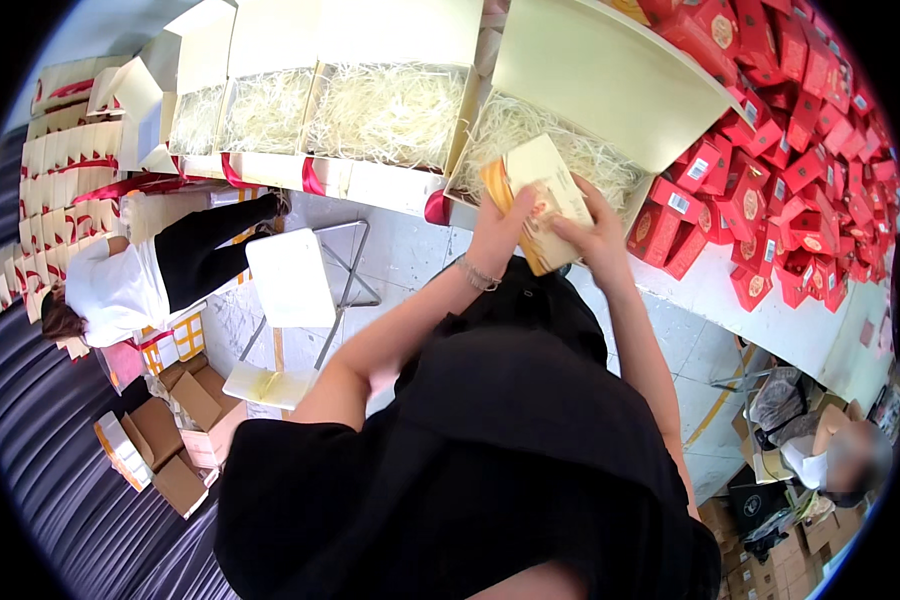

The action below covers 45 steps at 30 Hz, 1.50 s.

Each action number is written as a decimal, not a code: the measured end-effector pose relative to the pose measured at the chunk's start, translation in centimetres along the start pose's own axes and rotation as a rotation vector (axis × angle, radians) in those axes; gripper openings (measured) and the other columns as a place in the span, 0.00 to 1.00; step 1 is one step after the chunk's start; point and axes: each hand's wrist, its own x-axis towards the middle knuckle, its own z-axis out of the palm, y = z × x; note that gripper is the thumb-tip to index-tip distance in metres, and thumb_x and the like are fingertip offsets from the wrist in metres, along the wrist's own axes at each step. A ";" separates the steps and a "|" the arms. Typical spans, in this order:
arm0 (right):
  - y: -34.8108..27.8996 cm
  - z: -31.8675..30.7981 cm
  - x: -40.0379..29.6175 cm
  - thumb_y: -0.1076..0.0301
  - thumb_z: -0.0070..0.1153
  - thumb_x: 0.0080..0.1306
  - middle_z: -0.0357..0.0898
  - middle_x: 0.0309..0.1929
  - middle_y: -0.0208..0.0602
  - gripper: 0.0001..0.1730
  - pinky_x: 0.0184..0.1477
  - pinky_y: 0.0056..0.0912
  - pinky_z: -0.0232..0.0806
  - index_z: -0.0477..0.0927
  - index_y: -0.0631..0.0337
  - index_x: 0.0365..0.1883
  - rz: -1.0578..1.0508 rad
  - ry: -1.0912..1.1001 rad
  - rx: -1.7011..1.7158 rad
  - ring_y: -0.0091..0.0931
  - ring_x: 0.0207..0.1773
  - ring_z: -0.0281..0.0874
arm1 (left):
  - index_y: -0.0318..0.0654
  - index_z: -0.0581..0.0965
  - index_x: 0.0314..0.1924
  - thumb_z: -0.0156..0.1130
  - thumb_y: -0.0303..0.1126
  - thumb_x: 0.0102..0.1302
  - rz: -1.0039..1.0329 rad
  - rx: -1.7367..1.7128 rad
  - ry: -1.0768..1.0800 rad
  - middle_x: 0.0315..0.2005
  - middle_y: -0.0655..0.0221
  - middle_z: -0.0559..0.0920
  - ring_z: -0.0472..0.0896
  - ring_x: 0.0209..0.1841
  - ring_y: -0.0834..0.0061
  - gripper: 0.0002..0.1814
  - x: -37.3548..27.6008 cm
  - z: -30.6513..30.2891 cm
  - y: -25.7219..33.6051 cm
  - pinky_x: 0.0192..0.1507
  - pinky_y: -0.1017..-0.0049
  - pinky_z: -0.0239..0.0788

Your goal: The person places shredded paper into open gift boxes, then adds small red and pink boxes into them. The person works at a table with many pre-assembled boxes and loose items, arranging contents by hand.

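Observation:
Between my two hands is a cream carton (544, 169) with a golden-orange printed side, held tilted. My left hand (501, 225) grips its left edge, thumb across the printed face. The fingers of my right hand (598, 234) wrap its right edge, with the thumb on the front. Just beyond the carton stands an open cream gift box (607, 97), its lid raised and shredded paper filling (506, 124) inside. The carton covers part of that filling and the box's front wall.
More open gift boxes (390, 112) with shredded filling line the table to the left. Red cartons (802, 187) are heaped at the right. A folding chair (292, 277) and open cardboard boxes (172, 427) stand at left. One person (120, 277) is at left, another (817, 457) at lower right.

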 end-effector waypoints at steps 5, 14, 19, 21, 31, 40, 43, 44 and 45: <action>1.1 -2.0 5.1 0.74 0.63 0.47 0.74 0.56 0.40 0.40 0.61 0.28 0.59 0.68 0.64 0.62 0.130 -0.182 0.134 0.29 0.60 0.69 | 0.30 0.70 0.50 0.54 0.23 0.60 0.770 1.060 0.159 0.45 0.54 0.75 0.72 0.47 0.54 0.17 1.5 -7.2 0.0 0.51 0.63 0.64; 7.2 -0.7 9.8 0.72 0.63 0.46 0.74 0.55 0.42 0.36 0.60 0.32 0.62 0.74 0.58 0.58 0.167 -0.388 -0.323 0.33 0.58 0.70 | 0.36 0.73 0.49 0.62 0.28 0.55 0.713 1.179 -0.095 0.49 0.57 0.74 0.71 0.54 0.54 0.20 2.0 -6.3 -1.7 0.55 0.65 0.64; 6.9 0.0 6.7 0.64 0.61 0.53 0.75 0.53 0.42 0.28 0.51 0.36 0.69 0.76 0.49 0.55 -0.273 -0.055 -1.007 0.39 0.50 0.76 | 0.44 0.72 0.54 0.71 0.43 0.43 0.672 1.385 -0.416 0.51 0.62 0.72 0.67 0.57 0.60 0.35 5.0 -2.3 -1.4 0.53 0.55 0.58; 4.7 -0.8 4.3 0.66 0.59 0.56 0.75 0.53 0.42 0.25 0.50 0.36 0.70 0.76 0.51 0.54 -0.242 0.020 -0.999 0.39 0.49 0.76 | 0.51 0.71 0.58 0.72 0.47 0.42 0.534 1.514 -0.492 0.54 0.64 0.72 0.65 0.60 0.63 0.39 4.9 -0.8 -1.1 0.53 0.52 0.53; 4.7 -6.3 -1.4 0.78 0.52 0.61 0.80 0.42 0.40 0.15 0.34 0.25 0.72 0.79 0.61 0.47 -0.039 0.332 -0.470 0.24 0.35 0.79 | 0.39 0.66 0.63 0.68 0.48 0.50 0.868 1.355 -0.316 0.60 0.54 0.66 0.60 0.64 0.51 0.42 4.9 -2.6 -0.2 0.59 0.47 0.49; 6.7 -6.1 -3.6 0.68 0.59 0.57 0.66 0.51 0.50 0.30 0.52 0.46 0.63 0.67 0.65 0.57 -0.052 0.933 -1.158 0.47 0.53 0.64 | 0.21 0.59 0.63 0.55 0.52 0.61 0.608 1.715 -0.112 0.63 0.41 0.60 0.53 0.68 0.46 0.42 7.9 0.4 -1.8 0.65 0.45 0.41; 8.0 -6.4 -3.4 0.65 0.61 0.56 0.66 0.53 0.50 0.33 0.54 0.47 0.62 0.65 0.67 0.58 -0.037 0.933 -1.156 0.48 0.54 0.63 | 0.23 0.64 0.59 0.52 0.55 0.62 0.511 1.641 -0.242 0.59 0.42 0.65 0.55 0.66 0.45 0.40 7.4 1.8 -4.7 0.66 0.46 0.38; 8.1 -6.6 -3.2 0.65 0.61 0.55 0.67 0.53 0.51 0.35 0.54 0.47 0.62 0.64 0.67 0.59 -0.049 0.933 -1.164 0.48 0.54 0.63 | 0.23 0.67 0.57 0.51 0.55 0.62 0.489 1.686 -0.262 0.56 0.43 0.68 0.59 0.64 0.46 0.38 7.9 2.0 -5.3 0.65 0.46 0.42; 8.3 -6.9 -2.9 0.65 0.62 0.55 0.68 0.53 0.51 0.35 0.55 0.48 0.62 0.64 0.67 0.59 -0.028 0.929 -1.143 0.48 0.54 0.63 | 0.24 0.69 0.54 0.50 0.56 0.62 0.467 1.734 -0.284 0.53 0.45 0.71 0.63 0.62 0.48 0.37 8.4 2.6 -4.9 0.63 0.46 0.46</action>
